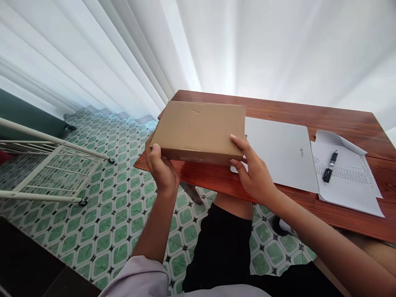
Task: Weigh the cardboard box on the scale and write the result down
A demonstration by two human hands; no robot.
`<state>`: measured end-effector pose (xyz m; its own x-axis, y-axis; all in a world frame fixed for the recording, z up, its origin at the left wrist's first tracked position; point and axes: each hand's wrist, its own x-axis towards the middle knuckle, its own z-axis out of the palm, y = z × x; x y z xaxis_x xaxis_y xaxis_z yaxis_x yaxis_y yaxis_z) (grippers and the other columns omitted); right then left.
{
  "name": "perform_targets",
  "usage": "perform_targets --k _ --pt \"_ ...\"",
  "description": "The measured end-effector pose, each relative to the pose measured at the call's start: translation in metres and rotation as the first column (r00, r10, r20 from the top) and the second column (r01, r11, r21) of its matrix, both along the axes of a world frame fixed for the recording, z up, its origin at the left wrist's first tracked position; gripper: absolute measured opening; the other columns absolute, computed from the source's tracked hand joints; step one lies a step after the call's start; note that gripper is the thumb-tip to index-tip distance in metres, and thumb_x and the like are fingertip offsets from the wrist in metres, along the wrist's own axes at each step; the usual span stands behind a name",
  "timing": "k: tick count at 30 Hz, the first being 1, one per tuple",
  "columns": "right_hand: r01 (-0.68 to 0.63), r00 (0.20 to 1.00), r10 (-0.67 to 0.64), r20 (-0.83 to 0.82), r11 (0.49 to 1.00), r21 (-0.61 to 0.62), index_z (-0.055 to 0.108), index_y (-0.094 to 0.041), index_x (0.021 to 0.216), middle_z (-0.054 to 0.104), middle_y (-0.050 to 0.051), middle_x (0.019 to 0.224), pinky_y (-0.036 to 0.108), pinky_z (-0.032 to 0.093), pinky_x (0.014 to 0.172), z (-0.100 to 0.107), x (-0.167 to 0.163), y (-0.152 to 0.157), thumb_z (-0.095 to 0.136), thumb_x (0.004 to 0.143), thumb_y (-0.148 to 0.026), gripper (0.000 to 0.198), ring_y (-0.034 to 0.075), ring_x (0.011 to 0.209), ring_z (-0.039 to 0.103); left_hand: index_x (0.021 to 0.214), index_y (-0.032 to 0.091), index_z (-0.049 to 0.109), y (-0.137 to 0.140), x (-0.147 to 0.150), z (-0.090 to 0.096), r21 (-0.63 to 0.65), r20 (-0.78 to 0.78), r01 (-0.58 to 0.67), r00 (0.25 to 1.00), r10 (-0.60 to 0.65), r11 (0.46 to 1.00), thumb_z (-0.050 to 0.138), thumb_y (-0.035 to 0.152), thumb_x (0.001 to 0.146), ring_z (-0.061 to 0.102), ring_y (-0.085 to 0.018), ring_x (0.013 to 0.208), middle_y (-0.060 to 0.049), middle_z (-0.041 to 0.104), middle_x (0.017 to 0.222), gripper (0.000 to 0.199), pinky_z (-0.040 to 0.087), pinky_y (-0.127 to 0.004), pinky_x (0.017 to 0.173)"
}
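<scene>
A closed brown cardboard box (201,123) is held between my two hands over the left end of the wooden table. My left hand (161,169) grips its near left corner, thumb on the front edge and fingers hidden beneath or behind the side. At the near right corner, my right hand (252,169) holds the box with fingers on the top and the thumb at the front face. Whether the box's underside touches the table cannot be seen. Just right of it lies a flat light grey board or folder (278,152), partly covered by the box.
Papers with writing (346,181) lie on the wooden table (334,119), with a black pen (330,167) on top. A white wheeled metal rack (62,165) stands at left on the green tiled floor (117,231). White curtains (216,45) hang behind the table.
</scene>
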<state>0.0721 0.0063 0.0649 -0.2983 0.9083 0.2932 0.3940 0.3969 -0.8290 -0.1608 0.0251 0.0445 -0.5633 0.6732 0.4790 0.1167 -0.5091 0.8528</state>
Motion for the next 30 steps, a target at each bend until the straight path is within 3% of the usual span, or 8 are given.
perform_targets --k 5,12,17,23,30 --pt "0.075 0.997 -0.074 -0.015 0.994 0.083 0.035 -0.036 0.150 0.035 0.002 0.159 0.043 0.053 0.102 0.007 0.033 -0.003 0.043 0.101 -0.030 0.049 0.024 0.136 0.048 0.120 0.026 0.064 0.006 0.031 0.017 0.089 -0.030 0.089 0.996 -0.086 0.992 0.054 0.048 0.094 0.052 -0.026 0.131 -0.002 0.063 0.128 0.035 0.045 -0.037 0.111" --pt "0.255 0.962 -0.272 0.028 0.928 0.271 0.040 -0.034 0.147 0.048 0.006 0.147 0.045 0.056 0.098 0.015 0.095 -0.004 0.048 0.100 -0.037 0.047 0.026 0.127 0.053 0.127 0.026 0.061 0.018 0.080 0.026 0.036 -0.152 0.189 0.971 -0.182 0.981 0.051 0.056 0.097 0.054 -0.024 0.130 -0.003 0.061 0.130 0.044 0.044 -0.036 0.113" --pt "0.347 0.930 -0.366 -0.009 0.874 0.339 0.046 -0.035 0.142 0.053 0.007 0.140 0.044 0.058 0.089 0.010 0.137 -0.004 0.052 0.098 -0.037 0.044 0.027 0.118 0.058 0.131 0.028 0.058 0.026 0.116 0.024 0.022 -0.156 0.352 0.926 -0.345 0.936 0.050 0.053 0.099 0.055 -0.022 0.129 -0.003 0.059 0.135 0.042 0.046 -0.033 0.109" --pt "0.442 0.894 -0.442 -0.070 0.849 0.290 0.050 -0.035 0.136 0.058 0.008 0.132 0.043 0.058 0.081 -0.006 0.169 0.001 0.053 0.096 -0.045 0.041 0.026 0.103 0.063 0.130 0.028 0.058 0.035 0.143 0.015 -0.042 -0.232 0.413 0.882 -0.411 0.910 0.052 0.057 0.097 0.056 -0.022 0.126 -0.004 0.061 0.131 0.044 0.047 -0.031 0.105" --pt "0.451 0.890 -0.443 -0.106 0.825 0.340 0.056 -0.034 0.134 0.061 0.009 0.126 0.038 0.055 0.074 -0.018 0.195 0.002 0.056 0.096 -0.040 0.038 0.024 0.099 0.061 0.132 0.029 0.056 0.037 0.161 0.004 -0.115 -0.241 0.488 0.831 -0.501 0.865 0.054 0.055 0.096 0.054 -0.024 0.129 -0.006 0.059 0.136 0.044 0.046 -0.033 0.107"
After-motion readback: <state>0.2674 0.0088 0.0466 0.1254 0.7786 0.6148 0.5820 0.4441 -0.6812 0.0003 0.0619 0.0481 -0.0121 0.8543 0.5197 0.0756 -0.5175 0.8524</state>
